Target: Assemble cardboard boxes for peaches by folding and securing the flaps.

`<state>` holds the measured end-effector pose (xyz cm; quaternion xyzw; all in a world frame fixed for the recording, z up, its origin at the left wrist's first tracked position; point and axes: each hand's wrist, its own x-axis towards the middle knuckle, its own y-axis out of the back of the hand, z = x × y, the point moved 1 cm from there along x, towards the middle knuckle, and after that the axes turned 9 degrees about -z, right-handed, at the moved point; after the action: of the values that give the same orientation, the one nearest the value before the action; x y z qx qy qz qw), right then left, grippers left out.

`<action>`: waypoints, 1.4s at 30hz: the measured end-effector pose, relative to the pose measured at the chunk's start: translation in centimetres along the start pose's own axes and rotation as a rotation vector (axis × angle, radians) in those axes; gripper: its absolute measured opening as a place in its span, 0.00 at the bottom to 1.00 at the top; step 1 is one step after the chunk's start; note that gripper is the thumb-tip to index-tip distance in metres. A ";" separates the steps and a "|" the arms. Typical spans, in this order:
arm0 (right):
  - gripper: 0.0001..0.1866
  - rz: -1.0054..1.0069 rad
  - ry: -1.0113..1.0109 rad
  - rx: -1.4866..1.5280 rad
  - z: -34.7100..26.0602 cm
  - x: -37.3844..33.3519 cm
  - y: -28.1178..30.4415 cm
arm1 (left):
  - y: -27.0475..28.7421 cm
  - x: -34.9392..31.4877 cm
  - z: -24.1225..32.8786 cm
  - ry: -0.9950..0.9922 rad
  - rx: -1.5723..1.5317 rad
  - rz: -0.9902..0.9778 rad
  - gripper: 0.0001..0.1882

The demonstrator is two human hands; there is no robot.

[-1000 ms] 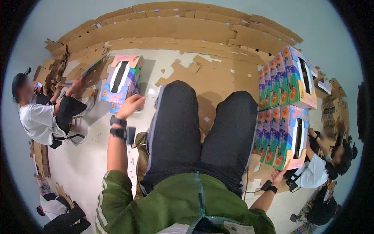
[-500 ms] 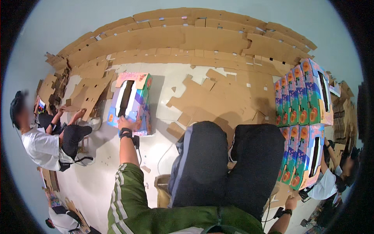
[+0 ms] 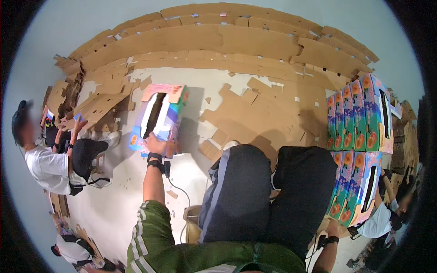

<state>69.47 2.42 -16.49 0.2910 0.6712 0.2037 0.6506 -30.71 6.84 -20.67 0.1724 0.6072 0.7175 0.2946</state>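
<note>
A colourful printed carton, with a long dark slot edged in white along its top, stands on the floor ahead and to the left. At its near end, my left hand is closed on the carton by the near end of that slot; some fingertips are hidden. Off to the right, matching cartons stand in two rows with fruit pictures on their sides. My right hand is low beside the nearest row, its fingers not clearly visible. Both wrists wear dark bands, with cables showing nearby.
Flattened cardboard covers much of the floor ahead, up to a cardboard-lined wall. One person in white sits at the left handling a cardboard sheet. Other people are at lower left and far right. My knees are in the middle.
My left hand and the carton have shifted slightly right in view. My right hand has moved up closer to the near row. The view itself has shifted a little.
</note>
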 end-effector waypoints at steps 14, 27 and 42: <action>0.12 0.320 0.251 0.115 -12.7 -3.3 16.7 | 23.6 -19.6 13.2 -0.679 -0.365 0.053 0.62; 0.25 1.032 1.141 0.158 -31.3 -21.2 25.3 | 29.3 -31.3 24.8 -1.378 -0.119 -0.224 0.60; 0.48 0.764 1.194 -0.201 -34.0 -19.5 25.7 | 27.2 -30.7 25.4 -1.406 -0.173 -0.254 0.59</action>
<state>38.65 12.45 17.36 0.2832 0.7418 0.6026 0.0793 2.40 4.56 14.30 0.4974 0.2303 0.4425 0.7098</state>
